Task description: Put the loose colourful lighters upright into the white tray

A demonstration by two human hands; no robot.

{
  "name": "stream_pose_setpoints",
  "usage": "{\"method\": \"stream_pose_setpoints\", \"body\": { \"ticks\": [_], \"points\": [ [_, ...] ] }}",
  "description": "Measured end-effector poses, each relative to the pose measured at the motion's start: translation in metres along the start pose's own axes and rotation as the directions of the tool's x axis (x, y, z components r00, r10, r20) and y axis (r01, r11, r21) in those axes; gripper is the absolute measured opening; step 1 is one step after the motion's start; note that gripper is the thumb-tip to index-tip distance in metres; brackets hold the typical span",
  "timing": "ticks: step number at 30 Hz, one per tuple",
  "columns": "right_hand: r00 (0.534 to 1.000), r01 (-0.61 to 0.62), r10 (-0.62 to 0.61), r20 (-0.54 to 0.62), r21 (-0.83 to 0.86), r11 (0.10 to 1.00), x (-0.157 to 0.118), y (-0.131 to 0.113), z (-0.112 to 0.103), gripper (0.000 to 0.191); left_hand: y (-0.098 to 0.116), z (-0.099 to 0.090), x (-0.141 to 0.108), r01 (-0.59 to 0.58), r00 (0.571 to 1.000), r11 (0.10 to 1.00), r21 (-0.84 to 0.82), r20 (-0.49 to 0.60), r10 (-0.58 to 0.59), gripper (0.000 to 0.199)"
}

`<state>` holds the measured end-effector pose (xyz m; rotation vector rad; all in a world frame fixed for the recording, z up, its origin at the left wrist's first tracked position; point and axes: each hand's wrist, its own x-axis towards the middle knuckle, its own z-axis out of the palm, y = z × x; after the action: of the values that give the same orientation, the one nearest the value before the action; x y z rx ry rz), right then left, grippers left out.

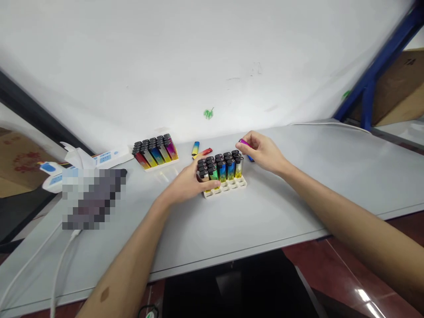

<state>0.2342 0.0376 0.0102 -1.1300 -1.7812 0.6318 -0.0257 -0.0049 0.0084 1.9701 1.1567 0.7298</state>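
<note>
Purple lighter (244, 141) is pinched by right hand (262, 151). Left hand (188, 182) curls around other lighters (222, 171) (they stand in white tray (228, 189)).

Dark lettering (410, 62) that looks like "7A" stands on the cardboard box (395, 92) at the upper right of the frame, while the red print (26, 165) on the brown carton (11, 187) at the left edge is too faint and blurred to read.
</note>
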Motion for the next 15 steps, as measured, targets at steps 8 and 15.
{"method": "stream_pose_setpoints", "body": {
  "ticks": [8, 15],
  "points": [
    [0.999, -0.038, 0.037, 0.008, 0.337, 0.941, 0.002, -0.007, -0.024, 0.036, 0.000, 0.002, -0.001, 0.015, 0.999, 1.000, 0.009, -0.030, -0.015, 0.093],
    [0.996, 0.078, -0.090, 0.023, 0.308, 0.948, -0.011, -0.022, -0.010, 0.037, -0.005, 0.004, -0.002, 0.016, 0.998, 1.000, -0.008, -0.063, -0.017, 0.107]
  ]
}}
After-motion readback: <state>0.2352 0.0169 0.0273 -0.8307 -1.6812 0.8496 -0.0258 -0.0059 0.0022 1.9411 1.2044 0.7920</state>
